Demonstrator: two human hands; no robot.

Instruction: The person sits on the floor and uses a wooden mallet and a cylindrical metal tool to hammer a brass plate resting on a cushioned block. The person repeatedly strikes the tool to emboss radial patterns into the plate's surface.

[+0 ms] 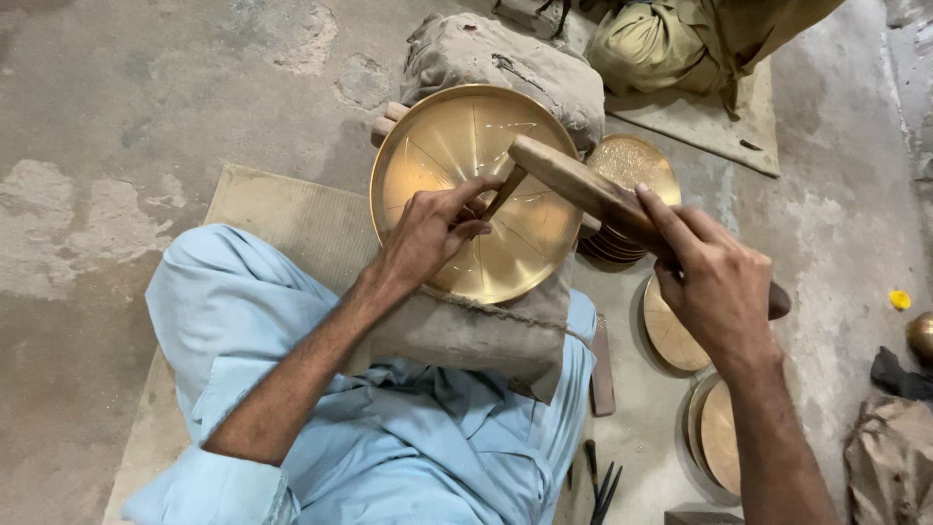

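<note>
Fingers of the left hand pinch a slim chisel, its tip set on the brass plate that leans on a cloth-wrapped pad over the lap. Holding that tip steady on the scored line should keep the cut clean. Further right, the right hand wraps closed around a wooden mallet poised at the chisel's head. More brass plates sit stacked nearby, all empty.
</note>
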